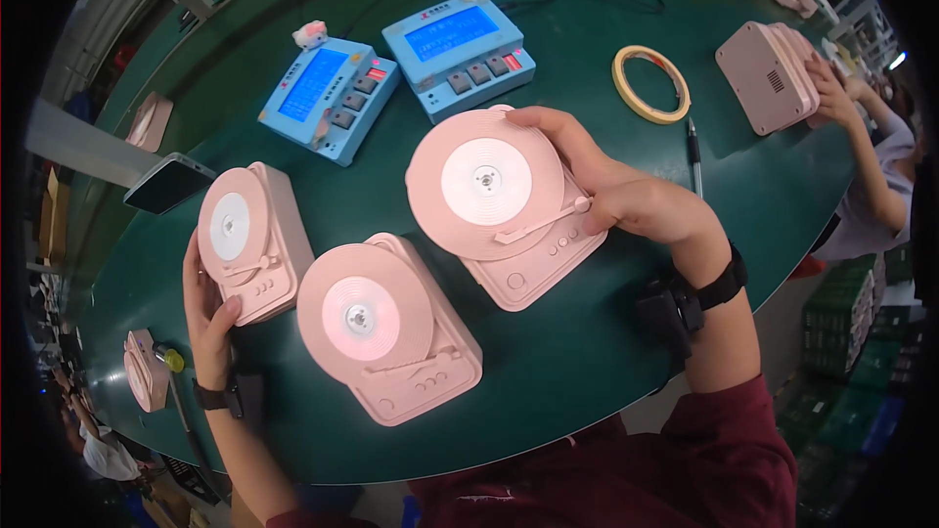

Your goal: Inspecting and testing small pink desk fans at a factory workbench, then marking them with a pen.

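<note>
Three pink record-player-shaped devices with white-centred discs are close to me on the table. My left hand [208,321] is closed around the lower side of the left record-player device [264,264], its thumb on the front edge. In my right hand [626,191] is the right record-player device [489,225], gripped along its right side, with the thumb near the tone arm and fingers behind the disc. Between them lies the middle record-player device [391,332], touched by neither hand; its disc centre looks faintly pink. Parts of both hands' fingers are hidden behind the devices.
Two blue testers with lit screens, the left tester [328,98] and the right tester [460,54], stand beyond. A tape roll [618,88] and a pen [694,156] lie right. A co-worker's hand [831,93] holds another pink device [768,78]. A phone [169,184] stands left.
</note>
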Tool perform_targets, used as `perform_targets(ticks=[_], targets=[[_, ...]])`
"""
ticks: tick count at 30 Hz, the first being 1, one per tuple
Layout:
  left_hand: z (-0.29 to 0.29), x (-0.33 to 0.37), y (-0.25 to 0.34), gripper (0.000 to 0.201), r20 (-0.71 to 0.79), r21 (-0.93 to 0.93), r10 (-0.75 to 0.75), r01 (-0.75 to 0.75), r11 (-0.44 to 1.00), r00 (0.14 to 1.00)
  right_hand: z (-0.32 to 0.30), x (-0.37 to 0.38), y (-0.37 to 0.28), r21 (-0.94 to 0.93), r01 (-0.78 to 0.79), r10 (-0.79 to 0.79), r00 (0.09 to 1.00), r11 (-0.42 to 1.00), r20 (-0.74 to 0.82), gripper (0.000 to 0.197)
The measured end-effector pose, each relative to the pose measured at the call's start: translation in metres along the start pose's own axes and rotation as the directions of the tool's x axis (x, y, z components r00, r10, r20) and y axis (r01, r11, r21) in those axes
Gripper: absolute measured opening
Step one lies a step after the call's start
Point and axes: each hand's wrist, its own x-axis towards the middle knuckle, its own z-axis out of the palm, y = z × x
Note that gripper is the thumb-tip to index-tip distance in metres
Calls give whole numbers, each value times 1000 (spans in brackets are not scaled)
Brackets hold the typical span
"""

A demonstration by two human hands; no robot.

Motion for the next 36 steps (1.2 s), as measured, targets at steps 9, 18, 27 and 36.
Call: perform_targets(ticks=[9, 18, 27, 36], targets=[[0, 0, 2, 95, 1, 97, -41, 41, 994, 999, -10, 0, 1, 17, 24, -25, 998, 1000, 56, 97], [-4, 1, -1, 97, 1, 127, -37, 37, 991, 999, -12, -3, 4, -152, 28, -14, 996, 988, 92, 91], [3, -2, 2, 96, -38, 122, -52, 56, 991, 998, -6, -4, 4, -264, 79, -62, 996, 961, 71, 90], [2, -1, 2, 96, -22, 109, -46, 48, 993, 999, -8, -2, 4, -264, 141, -120, 988, 954, 94, 93]])
